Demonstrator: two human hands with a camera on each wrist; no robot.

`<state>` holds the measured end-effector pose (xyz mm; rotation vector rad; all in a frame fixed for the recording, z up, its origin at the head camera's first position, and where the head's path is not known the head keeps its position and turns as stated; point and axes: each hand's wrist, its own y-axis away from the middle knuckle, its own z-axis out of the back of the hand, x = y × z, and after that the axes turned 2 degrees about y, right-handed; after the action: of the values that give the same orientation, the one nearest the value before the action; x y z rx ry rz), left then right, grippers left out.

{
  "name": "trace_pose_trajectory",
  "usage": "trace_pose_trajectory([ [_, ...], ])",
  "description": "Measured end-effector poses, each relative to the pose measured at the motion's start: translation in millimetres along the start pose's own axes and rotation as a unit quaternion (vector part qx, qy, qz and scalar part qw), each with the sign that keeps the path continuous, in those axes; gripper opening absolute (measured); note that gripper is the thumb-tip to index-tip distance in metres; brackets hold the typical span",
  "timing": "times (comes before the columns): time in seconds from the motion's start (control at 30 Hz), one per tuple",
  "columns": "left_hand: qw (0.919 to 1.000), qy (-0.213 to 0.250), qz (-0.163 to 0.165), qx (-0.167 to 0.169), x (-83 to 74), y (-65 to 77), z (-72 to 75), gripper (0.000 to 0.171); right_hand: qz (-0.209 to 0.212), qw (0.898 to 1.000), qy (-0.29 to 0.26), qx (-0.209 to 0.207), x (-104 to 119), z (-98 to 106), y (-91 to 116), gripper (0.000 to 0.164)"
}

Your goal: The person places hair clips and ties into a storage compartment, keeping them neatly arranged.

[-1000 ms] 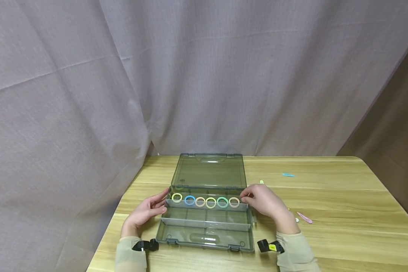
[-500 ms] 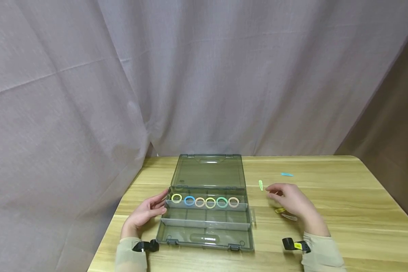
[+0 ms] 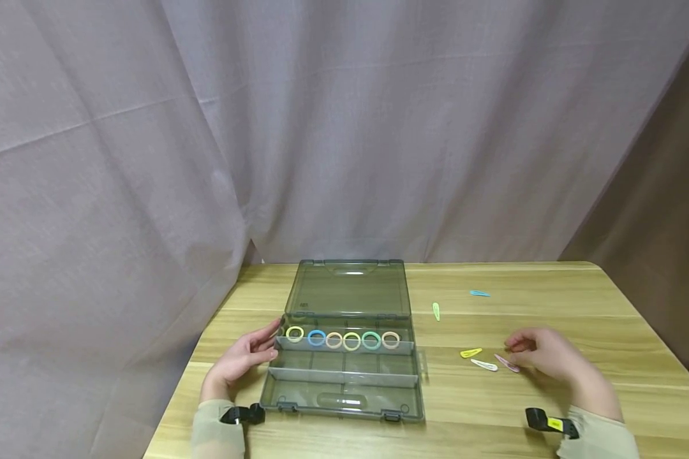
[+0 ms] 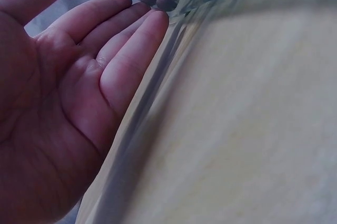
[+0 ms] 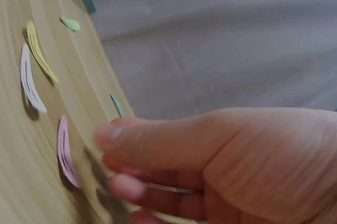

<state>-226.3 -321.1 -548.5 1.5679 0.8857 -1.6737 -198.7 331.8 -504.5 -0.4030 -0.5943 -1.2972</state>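
A grey-green see-through divided box point(image 3: 344, 398) lies on the table with its lid point(image 3: 350, 290) folded back. Several coloured hair ties point(image 3: 352, 341) sit in a row in its rear compartment. My left hand point(image 3: 241, 360) rests against the box's left side; in the left wrist view its fairly straight fingers point(image 4: 134, 50) touch the wall. Over a pink snap hair clip point(image 5: 66, 153) hovers my right hand point(image 3: 557, 357), fingers loosely bent and nothing held. Close by lie a white clip point(image 3: 485, 365) and a yellow clip point(image 3: 471, 353).
A light green clip point(image 3: 436, 311) lies right of the lid, and a blue clip point(image 3: 480, 294) farther back. The middle and front compartments of the box hold no hair ties. A grey curtain point(image 3: 344, 140) hangs behind the wooden table point(image 3: 608, 325).
My right hand has left the box's rear right corner and moved right across the table to the pink clip. The left hand stays at the box.
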Motion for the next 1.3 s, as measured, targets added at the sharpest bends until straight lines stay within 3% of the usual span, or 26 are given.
trace_pose_trajectory([
  [0.17, 1.0000, 0.002, -0.001, 0.001, -0.9, -0.1, 0.1, 0.077, -0.047, 0.998, -0.009, 0.047, -9.2, 0.4, 1.2, 0.028],
  [0.33, 1.0000, 0.000, -0.001, 0.001, -1.2, 0.2, -0.4, 0.078, -0.062, 0.997, 0.006, 0.047, -9.2, -1.3, 1.2, 0.030],
  [1.3, 1.0000, -0.003, 0.003, -0.002, 2.4, -0.1, 2.4, 0.078, -0.070, 0.996, -0.004, 0.056, -7.1, -6.7, -0.7, 0.018],
])
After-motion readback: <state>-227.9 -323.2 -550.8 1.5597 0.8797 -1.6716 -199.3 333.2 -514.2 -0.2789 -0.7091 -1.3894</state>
